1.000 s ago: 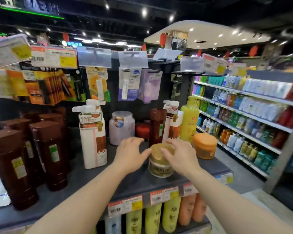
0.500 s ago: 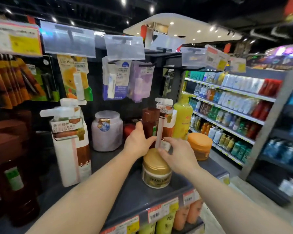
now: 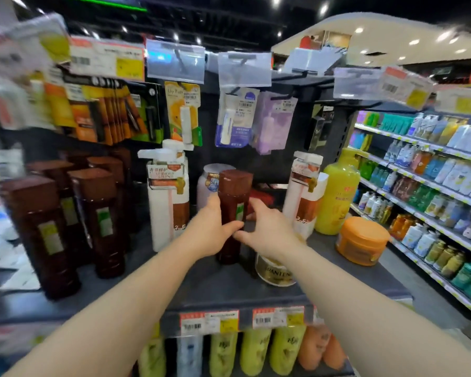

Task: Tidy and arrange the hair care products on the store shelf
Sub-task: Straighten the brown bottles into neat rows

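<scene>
Brown bottle (image 3: 233,213) stands upright btwn your hands: left hand (image 3: 210,232) grips it, right hand (image 3: 269,229) is loosely spread beside it. Looks mid-reposition; next, slide it left w/ matching bottles (image 3: 93,213)

Both forearms are bare from the near edge of the view to the wrists, with no sleeve showing on either. The left hand (image 3: 211,232) and the right hand (image 3: 273,232) are ungloved. No ring, watch or band shows on the visible fingers (image 3: 259,208) or wrists; motion blur softens finer detail.
</scene>
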### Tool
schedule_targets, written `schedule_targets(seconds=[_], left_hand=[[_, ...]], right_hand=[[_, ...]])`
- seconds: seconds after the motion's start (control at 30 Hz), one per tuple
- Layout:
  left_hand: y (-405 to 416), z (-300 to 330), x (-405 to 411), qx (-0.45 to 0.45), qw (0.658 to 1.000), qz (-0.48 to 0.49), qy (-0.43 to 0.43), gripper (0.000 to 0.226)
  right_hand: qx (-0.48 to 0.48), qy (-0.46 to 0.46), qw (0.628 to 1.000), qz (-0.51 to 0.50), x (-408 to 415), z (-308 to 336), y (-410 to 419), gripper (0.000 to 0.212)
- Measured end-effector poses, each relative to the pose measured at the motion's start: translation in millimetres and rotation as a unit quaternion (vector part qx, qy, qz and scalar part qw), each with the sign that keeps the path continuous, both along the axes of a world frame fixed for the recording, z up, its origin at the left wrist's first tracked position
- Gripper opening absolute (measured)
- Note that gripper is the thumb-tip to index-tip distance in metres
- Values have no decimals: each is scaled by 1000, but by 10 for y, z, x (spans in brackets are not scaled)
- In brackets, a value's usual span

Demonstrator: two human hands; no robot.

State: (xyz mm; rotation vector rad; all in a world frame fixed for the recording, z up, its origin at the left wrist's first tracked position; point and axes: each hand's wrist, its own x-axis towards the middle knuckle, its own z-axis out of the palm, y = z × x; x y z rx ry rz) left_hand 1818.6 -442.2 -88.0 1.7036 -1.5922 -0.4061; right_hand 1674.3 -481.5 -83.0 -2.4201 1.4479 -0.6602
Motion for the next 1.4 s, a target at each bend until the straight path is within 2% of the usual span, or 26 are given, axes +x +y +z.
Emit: schedule_targets(seconds=[0.13, 0.23, 0.3, 0.43, 0.53, 0.7, 0.77, 0.83, 0.9, 1.0, 1.1, 1.13, 1.27, 1.4], left_hand=[[428, 33, 129, 13, 999, 29, 28, 64], [731, 20, 275, 2, 997, 57, 48, 72], [913, 16, 398, 6, 996, 83, 41, 64], [1178, 14, 652, 9, 994, 93, 65, 58], [1302, -15, 838, -7, 991, 113, 73, 60], [1555, -114, 1152, -71, 981, 150, 100, 59], [1706, -192, 1299, -126, 968, 187, 112, 43], [1852, -273, 1452, -171, 948, 253, 84, 28], [1930, -349, 1610, -177, 930, 313, 78, 30], [1898, -403, 1797, -128, 926, 346, 81, 49], [1782, -450, 1859, -36, 950, 293, 100, 81], [1744, -476, 1853, -17, 957, 268, 112, 83], [1671, -605, 1893, 9, 962, 257, 87, 54], [1738, -632, 1941, 24, 967, 249, 55, 54]], right_hand=[[0, -16, 996, 86, 210, -11, 186, 60], [25, -56, 987, 147, 392, -36, 389, 56], [52, -81, 979, 180, 533, -79, 518, 52], [91, -75, 968, 223, 810, -207, 742, 58], [114, -63, 964, 234, 1006, -304, 857, 57], [127, -89, 963, 221, 1392, -439, 992, 41], [126, -101, 962, 218, 1511, -464, 1043, 38], [128, -108, 963, 213, 1594, -481, 1091, 41], [130, -117, 963, 204, 1645, -490, 1125, 41], [137, -138, 964, 182, 1675, -521, 1141, 37], [144, -115, 968, 172, 1666, -553, 1175, 38], [143, -106, 969, 169, 1664, -569, 1181, 39], [144, -102, 972, 158, 1698, -600, 1170, 36], [150, -110, 972, 146, 1726, -614, 1154, 37]])
